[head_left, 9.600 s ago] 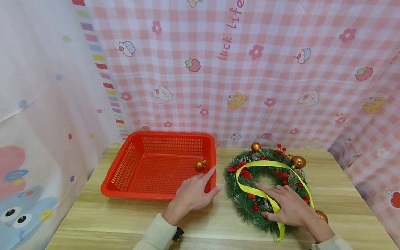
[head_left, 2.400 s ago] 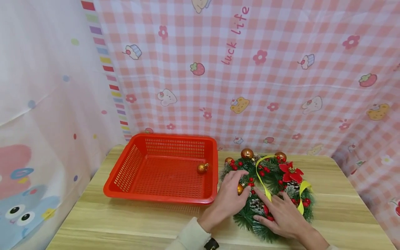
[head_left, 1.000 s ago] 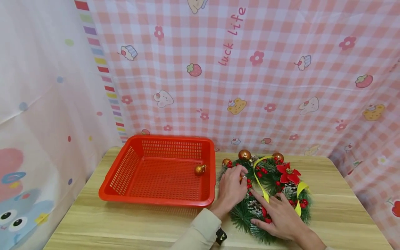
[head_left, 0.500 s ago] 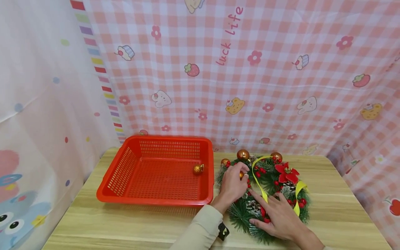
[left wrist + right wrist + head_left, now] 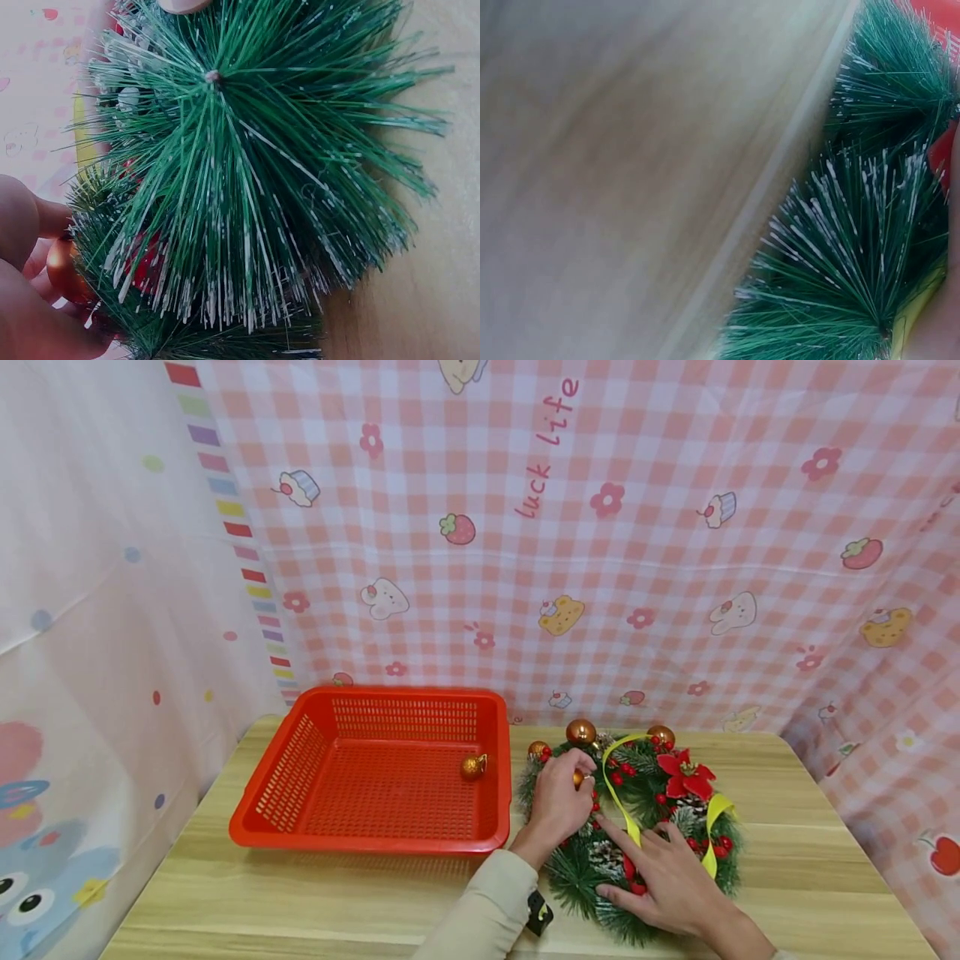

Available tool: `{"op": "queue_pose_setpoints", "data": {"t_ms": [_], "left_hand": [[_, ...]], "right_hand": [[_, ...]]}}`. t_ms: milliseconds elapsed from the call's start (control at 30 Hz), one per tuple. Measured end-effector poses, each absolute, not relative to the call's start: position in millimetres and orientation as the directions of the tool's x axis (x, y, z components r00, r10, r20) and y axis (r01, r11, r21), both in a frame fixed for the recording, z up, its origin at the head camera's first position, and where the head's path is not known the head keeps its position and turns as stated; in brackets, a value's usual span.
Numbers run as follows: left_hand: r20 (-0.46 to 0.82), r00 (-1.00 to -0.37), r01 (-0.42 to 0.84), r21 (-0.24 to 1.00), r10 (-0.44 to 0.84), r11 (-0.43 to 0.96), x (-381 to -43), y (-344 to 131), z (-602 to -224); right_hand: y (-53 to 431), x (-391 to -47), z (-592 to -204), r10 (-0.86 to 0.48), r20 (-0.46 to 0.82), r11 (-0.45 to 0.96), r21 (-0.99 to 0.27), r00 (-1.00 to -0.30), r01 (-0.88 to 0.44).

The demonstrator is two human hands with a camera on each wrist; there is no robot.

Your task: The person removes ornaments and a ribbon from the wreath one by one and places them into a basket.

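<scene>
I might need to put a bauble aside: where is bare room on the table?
Bare table shows right of the wreath and in front of the red basket. The basket's floor is open left of its gold bauble. Crowded: the wreath, with the left hand and right hand over it.

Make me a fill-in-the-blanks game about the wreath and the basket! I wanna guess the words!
1. The ribbon on the wreath is ____.
2. The person's ____ hand holds a gold ball.
3. The number of gold ornaments inside the basket is ____.
4. The big flower is ____.

Missing words: yellow; left; one; red.
</scene>
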State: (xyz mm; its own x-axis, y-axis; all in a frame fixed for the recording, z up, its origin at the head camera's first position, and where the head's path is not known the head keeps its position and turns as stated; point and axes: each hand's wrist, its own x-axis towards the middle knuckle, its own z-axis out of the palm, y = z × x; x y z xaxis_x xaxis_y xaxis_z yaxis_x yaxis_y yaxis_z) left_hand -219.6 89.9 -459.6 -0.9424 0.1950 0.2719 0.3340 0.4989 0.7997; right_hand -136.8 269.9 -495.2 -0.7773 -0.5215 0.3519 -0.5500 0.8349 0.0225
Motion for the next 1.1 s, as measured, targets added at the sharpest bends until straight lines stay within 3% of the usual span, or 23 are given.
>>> {"op": "queue_pose_setpoints", "data": {"t_ms": [233, 500, 633, 767, 1100], "left_hand": [[0.189, -0.942, 0.308, 0.817, 0.278, 0.488, -221.1, 89.7, -460.7], [0.193, -0.916, 0.356, 0.796, 0.353, 0.49, -223.2, 86.3, -461.8], [0.154, -0.915, 0.319, 0.842, 0.373, 0.436, -223.6, 83.8, -461.5], [0.11, -0.919, 0.267, 0.881, 0.379, 0.39, -223.9, 82.1, -460.4], [0.17, -0.928, 0.31, 0.848, 0.332, 0.431, -223.9, 87.5, -462.9]], "right_hand": [[269.6, -135.9, -494.8, -0.508, 0.325, 0.845, 0.006, -0.798, -0.536], [270.6, -136.1, -495.1, -0.502, 0.311, 0.848, -0.008, -0.807, -0.531], [271.1, -136.9, -494.5, -0.503, 0.306, 0.847, -0.012, -0.808, -0.531], [270.9, -137.4, -493.2, -0.496, 0.297, 0.852, -0.017, -0.816, -0.524], [270.9, -135.6, -494.9, -0.493, 0.312, 0.852, -0.017, -0.812, -0.523]]}}
